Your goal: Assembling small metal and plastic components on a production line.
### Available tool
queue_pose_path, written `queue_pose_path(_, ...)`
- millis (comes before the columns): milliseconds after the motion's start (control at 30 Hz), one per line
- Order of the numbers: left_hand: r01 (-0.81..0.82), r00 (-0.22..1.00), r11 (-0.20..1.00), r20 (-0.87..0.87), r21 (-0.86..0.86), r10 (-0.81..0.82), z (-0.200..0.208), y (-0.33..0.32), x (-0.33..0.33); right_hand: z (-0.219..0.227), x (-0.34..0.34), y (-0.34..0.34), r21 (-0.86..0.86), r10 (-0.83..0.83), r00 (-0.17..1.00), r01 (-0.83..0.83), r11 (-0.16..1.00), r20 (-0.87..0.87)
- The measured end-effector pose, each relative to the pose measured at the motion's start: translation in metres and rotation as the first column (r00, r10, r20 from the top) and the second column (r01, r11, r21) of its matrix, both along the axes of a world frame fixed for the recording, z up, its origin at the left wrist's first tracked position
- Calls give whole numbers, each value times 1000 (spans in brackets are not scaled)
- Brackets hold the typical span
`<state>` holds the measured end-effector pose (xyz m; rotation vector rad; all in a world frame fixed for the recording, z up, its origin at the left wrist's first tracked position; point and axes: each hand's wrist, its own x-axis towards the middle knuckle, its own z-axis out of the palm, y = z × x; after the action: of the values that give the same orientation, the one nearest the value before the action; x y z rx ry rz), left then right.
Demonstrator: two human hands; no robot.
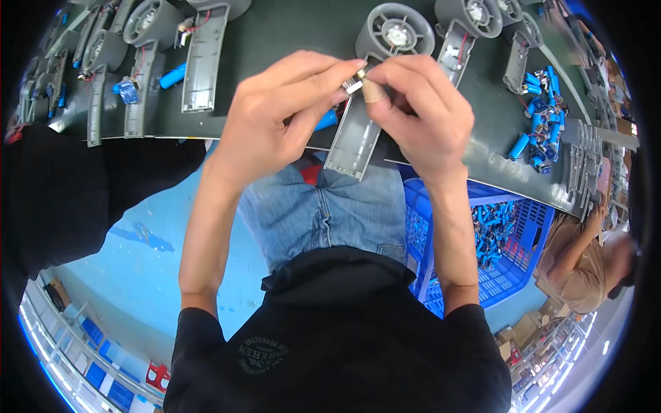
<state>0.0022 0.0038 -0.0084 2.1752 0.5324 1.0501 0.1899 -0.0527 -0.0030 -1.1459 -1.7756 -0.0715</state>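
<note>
Above the table's front edge, my left hand (275, 113) is closed in a pinch on a small metal-and-white part (353, 85), too small to name exactly. My right hand (423, 103) is closed too, its thumb and fingertips meeting at the same part. A tan wrap covers one of its digits. Beneath both hands lies a grey plastic fan housing (352, 141), its open trough-shaped handle toward me and its round spoked ring (396, 33) farther away. Beside the handle a blue cylindrical cell (327, 119) is partly hidden by my left hand.
More grey housings (204, 62) with wires lie at left and right on the dark green table (275, 31). Wired blue cells (547, 117) are heaped at right, near stacked grey covers (585, 162). Below stands a blue crate (499, 286) of cells. People are at both sides.
</note>
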Motion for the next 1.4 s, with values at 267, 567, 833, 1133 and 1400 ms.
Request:
queue_pose_path(267,-41,999,993,11,-114,43,5,-1,1,23,-29,-57,-436,-347,914,229,870,-213)
queue_pose_path(567,6,944,795,266,-607,196,35,-1,27,50,-31,-41,-703,-482,555,-298,646,-678)
queue_pose_path(833,-462,886,872,-130,-162,446,124,201,114,112,66,178,-760,-248,949,13,649,-196)
queue_pose_path(1133,-518,833,853,-268,-65,485,50,383,142,17,104,382,-727,-243,970,146,671,-29)
queue_pose_path(1400,-435,774,897,-540,-76,330,35,404,109,83,150,324,-479,-360,713,683,551,602)
